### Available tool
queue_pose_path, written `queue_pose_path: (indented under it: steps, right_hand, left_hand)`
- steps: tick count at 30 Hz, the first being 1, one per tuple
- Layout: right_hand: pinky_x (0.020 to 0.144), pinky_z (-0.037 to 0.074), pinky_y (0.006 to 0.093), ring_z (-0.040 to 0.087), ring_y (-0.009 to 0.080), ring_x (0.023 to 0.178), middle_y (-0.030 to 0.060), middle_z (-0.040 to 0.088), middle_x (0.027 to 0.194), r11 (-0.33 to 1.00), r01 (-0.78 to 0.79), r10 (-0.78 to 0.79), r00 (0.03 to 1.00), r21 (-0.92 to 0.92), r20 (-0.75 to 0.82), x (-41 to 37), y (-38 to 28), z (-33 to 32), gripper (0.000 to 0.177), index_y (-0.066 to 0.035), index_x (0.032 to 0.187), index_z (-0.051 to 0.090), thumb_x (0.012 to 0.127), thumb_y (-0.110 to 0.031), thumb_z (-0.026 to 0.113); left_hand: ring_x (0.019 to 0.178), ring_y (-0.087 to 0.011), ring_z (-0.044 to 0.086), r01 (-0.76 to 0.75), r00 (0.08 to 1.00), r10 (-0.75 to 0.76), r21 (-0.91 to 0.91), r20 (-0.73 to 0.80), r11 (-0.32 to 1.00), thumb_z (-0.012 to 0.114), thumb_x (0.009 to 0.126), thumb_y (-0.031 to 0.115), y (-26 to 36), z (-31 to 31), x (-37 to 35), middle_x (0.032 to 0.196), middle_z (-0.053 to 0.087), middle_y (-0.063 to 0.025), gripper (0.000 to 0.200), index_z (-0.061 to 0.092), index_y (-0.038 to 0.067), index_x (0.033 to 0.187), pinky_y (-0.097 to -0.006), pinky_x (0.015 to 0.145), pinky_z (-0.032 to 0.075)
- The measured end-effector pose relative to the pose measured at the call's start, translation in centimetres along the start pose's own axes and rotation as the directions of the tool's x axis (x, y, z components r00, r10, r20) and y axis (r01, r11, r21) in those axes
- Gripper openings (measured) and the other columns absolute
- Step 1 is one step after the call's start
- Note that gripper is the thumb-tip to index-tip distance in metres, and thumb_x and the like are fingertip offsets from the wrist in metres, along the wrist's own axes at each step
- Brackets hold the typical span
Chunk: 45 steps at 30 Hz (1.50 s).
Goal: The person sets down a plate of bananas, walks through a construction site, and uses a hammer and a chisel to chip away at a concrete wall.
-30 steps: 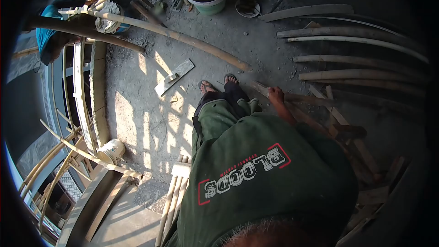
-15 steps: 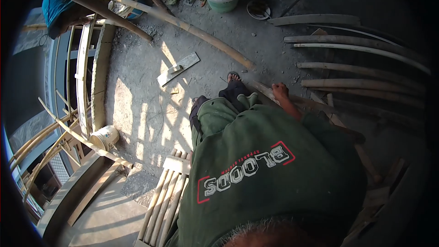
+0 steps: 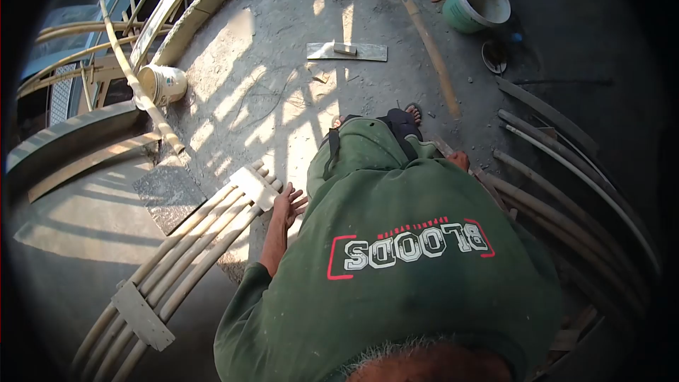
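My left hand (image 3: 288, 205) is open, fingers apart and palm turned inward, beside my green sweatshirt. It is close to the end of a rack of bamboo poles (image 3: 201, 246) joined by flat crosspieces; contact cannot be made out. On my other side, my right hand (image 3: 460, 160) has its fingers curled over a wooden beam (image 3: 442, 146) next to my thigh, partly hidden by the sweatshirt. On the floor beyond my feet lies a long plastering float (image 3: 322, 51) with a block handle.
A green-white bucket (image 3: 463, 15) and a small dish (image 3: 494, 58) stand at upper right. Curved-looking poles (image 3: 559, 145) lie to the right. A white pail (image 3: 164, 85) lies tipped near a bamboo pole (image 3: 124, 56) at left. Another pole (image 3: 424, 39) slants across the floor.
My view has swung left, so the floor items sit further right. My left hand has come into sight by the bamboo rack. The other person at upper left is out of view.
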State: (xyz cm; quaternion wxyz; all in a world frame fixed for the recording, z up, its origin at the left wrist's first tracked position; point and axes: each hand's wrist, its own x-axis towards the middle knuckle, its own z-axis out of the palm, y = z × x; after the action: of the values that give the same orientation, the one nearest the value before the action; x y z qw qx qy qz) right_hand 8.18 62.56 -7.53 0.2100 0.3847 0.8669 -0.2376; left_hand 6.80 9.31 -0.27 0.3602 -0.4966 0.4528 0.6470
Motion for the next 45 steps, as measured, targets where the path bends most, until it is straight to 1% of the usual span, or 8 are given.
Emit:
queue_pose_path:
  steps: [11, 19, 25, 27, 29, 33, 35, 45]
  right_hand:
    - [0.066, 0.045, 0.0416, 0.059, 0.0334, 0.073, 0.0184, 0.06, 0.072, 0.88, 0.44, -0.345, 0.85, -0.178, 0.398, 6.5, -7.9, -0.3, 0.033, 0.005, 0.084, 0.061, 0.075, -0.027, 0.058]
    - [0.065, 0.045, 0.0407, 0.06, 0.0314, 0.071, 0.0181, 0.061, 0.069, 0.67, 0.664, -0.43, 0.711, -0.332, 0.556, 18.3, -17.4, -2.9, 0.034, 0.005, 0.083, 0.062, 0.076, -0.028, 0.057]
    - [0.062, 0.046, 0.0361, 0.06, 0.0255, 0.064, 0.0165, 0.063, 0.069, 0.649, 0.742, -0.411, 0.529, -0.169, 0.743, 17.5, -34.2, -4.2, 0.039, 0.007, 0.078, 0.062, 0.076, -0.032, 0.056]
    - [0.055, 0.046, 0.0342, 0.059, 0.0223, 0.056, 0.016, 0.063, 0.068, 0.109, 0.896, -0.419, 0.435, -0.431, 0.797, 21.0, -39.1, -0.5, 0.037, 0.008, 0.083, 0.061, 0.075, -0.028, 0.058]
    - [0.055, 0.047, 0.0331, 0.06, 0.0221, 0.057, 0.0168, 0.063, 0.071, 0.008, 0.959, -0.416, 0.261, -0.284, 0.871, 27.2, -42.1, 4.8, 0.037, 0.009, 0.089, 0.059, 0.074, -0.026, 0.06]
    - [0.059, 0.051, 0.0343, 0.061, 0.0229, 0.064, 0.0163, 0.063, 0.075, 0.24, 0.922, -0.443, 0.382, -0.304, 0.811, 4.3, -49.5, 6.9, 0.04, 0.01, 0.093, 0.057, 0.072, -0.024, 0.061]
    - [0.055, 0.051, 0.0333, 0.061, 0.0212, 0.062, 0.0173, 0.061, 0.079, 0.036, 0.985, -0.486, 0.164, -0.168, 0.859, 1.6, -50.8, 11.8, 0.036, 0.01, 0.091, 0.056, 0.073, -0.021, 0.061]
    - [0.073, 0.045, 0.0388, 0.058, 0.0311, 0.078, 0.02, 0.063, 0.084, -0.234, 0.972, -0.258, -0.026, -0.037, 0.966, -22.0, -43.6, 30.7, 0.041, 0.004, 0.091, 0.061, 0.072, -0.032, 0.06]
  left_hand:
    - [0.108, -0.0355, 0.047, -0.14, 0.939, 0.033, -0.291, -0.343, 0.947, 0.051, 0.085, 0.035, -6.1, -4.7, -5.4, 0.129, 0.036, -0.0207, 0.067, 0.024, -0.004, 0.132, -0.0483, 0.081, 0.044]
    - [0.109, -0.0319, 0.048, -0.426, 0.767, -0.107, -0.627, -0.632, 0.652, 0.051, 0.074, -0.009, -16.7, 6.4, -6.9, 0.131, 0.032, -0.0247, 0.06, 0.029, -0.006, 0.129, -0.0363, 0.079, 0.048]
    - [0.107, -0.0303, 0.051, -0.561, 0.654, -0.223, -0.661, -0.723, 0.498, 0.048, 0.071, -0.013, -18.1, 13.5, -8.5, 0.131, 0.033, -0.0238, 0.06, 0.03, -0.007, 0.128, -0.0317, 0.08, 0.047]
    - [0.107, -0.0292, 0.051, -0.621, 0.6, -0.346, -0.693, -0.721, 0.367, 0.048, 0.069, -0.013, -19.0, 15.2, -9.2, 0.13, 0.036, -0.0224, 0.061, 0.032, -0.007, 0.128, -0.0319, 0.08, 0.047]
    - [0.107, -0.0273, 0.051, -0.644, 0.572, -0.367, -0.679, -0.734, 0.353, 0.049, 0.067, -0.013, -20.0, 16.2, -9.1, 0.128, 0.039, -0.0211, 0.062, 0.034, -0.007, 0.127, -0.0319, 0.08, 0.046]
    - [0.099, -0.0256, 0.057, -0.701, 0.525, -0.507, -0.685, -0.684, 0.198, 0.052, 0.065, -0.011, -22.3, 17.1, -8.2, 0.124, 0.043, -0.0215, 0.06, 0.037, -0.009, 0.124, -0.0317, 0.078, 0.048]
    - [0.096, -0.0256, 0.058, -0.723, 0.513, -0.549, -0.677, -0.66, 0.137, 0.052, 0.065, -0.011, -24.3, 16.8, -6.8, 0.123, 0.044, -0.0217, 0.059, 0.038, -0.009, 0.123, -0.0315, 0.077, 0.048]
    - [0.094, -0.0259, 0.06, -0.787, 0.438, -0.671, -0.616, -0.598, 0.035, 0.053, 0.066, -0.011, -33.5, 7.6, -13.7, 0.119, 0.047, -0.0221, 0.053, 0.042, -0.011, 0.117, -0.0305, 0.069, 0.051]
